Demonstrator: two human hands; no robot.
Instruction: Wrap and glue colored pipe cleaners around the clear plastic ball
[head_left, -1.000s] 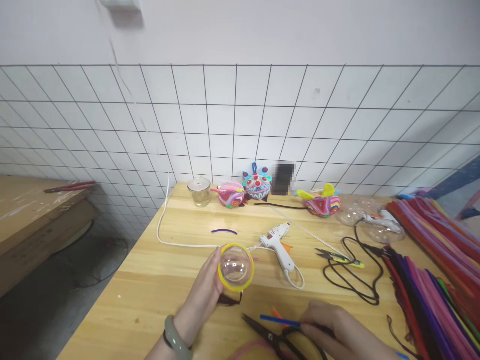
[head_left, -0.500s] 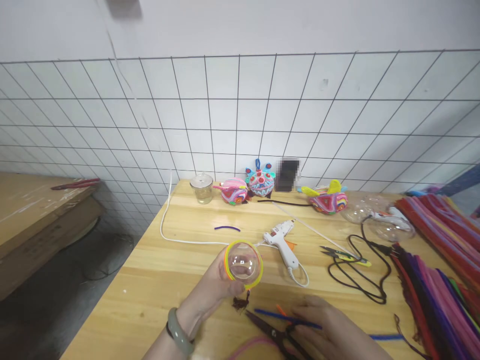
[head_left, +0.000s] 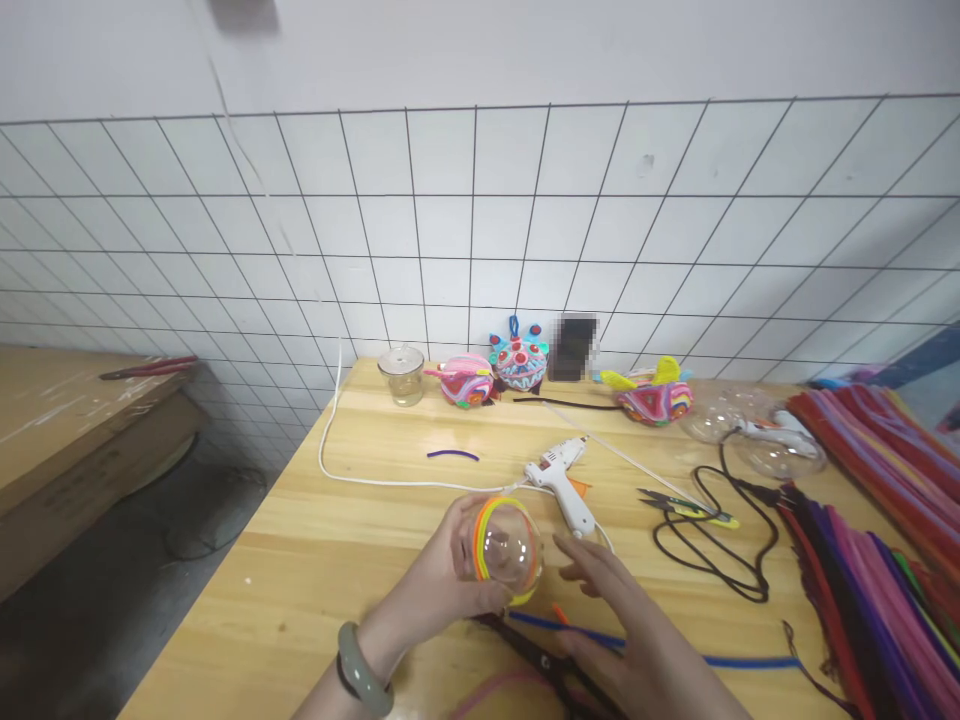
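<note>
Left hand (head_left: 442,590) fingers wrapped round clear dome (head_left: 504,548), lifted above bench (head_left: 337,560). Right hand (head_left: 637,640) just right of dome, fingers spread loose, holding nothing, nearer scissors (head_left: 540,655) below.

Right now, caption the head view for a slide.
Left hand holds a clear dome; right hand reaches beside it.

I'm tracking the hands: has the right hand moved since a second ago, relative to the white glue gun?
Yes. The right hand rose off the black scissors toward the white glue gun, fingers now beside the clear plastic dome.
</note>
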